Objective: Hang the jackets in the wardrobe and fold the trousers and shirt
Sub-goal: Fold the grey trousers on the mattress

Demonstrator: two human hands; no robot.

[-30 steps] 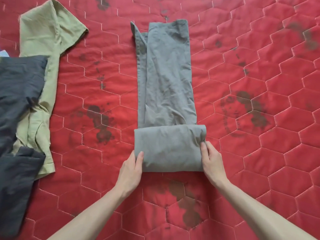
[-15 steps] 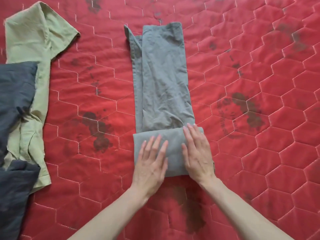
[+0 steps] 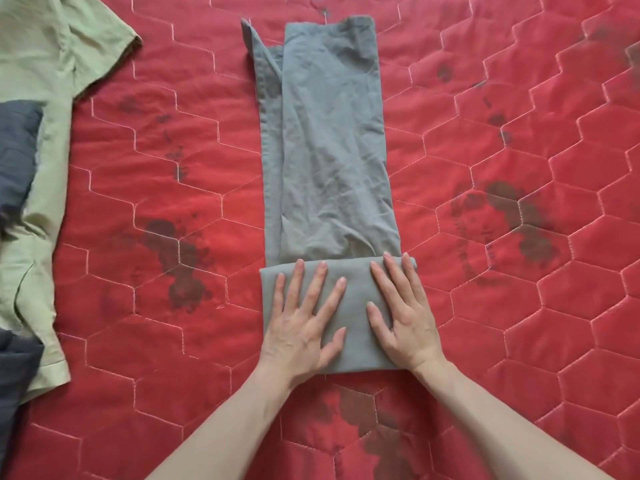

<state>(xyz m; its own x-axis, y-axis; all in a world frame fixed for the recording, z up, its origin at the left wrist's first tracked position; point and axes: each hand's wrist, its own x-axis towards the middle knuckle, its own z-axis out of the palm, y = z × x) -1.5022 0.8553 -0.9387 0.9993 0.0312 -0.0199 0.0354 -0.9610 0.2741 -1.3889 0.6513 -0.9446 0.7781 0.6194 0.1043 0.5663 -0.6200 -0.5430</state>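
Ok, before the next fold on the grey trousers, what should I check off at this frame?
1. Both hands flat on the folded section: left hand and right hand press it, fingers spread. Ok.
2. Folded end of the long grey cotton trousers lies square across the legs. Ok.
3. Unfolded legs lie straight ahead. Ok, though wrinkled, with a flap sticking out at the far left corner.
4. Red quilted bedspread bare along the folding path. Ok.
5. Pale green short-sleeved shirt and dark navy garment lie apart at left. Ok.
6. Layers underneath even: cannot tell.
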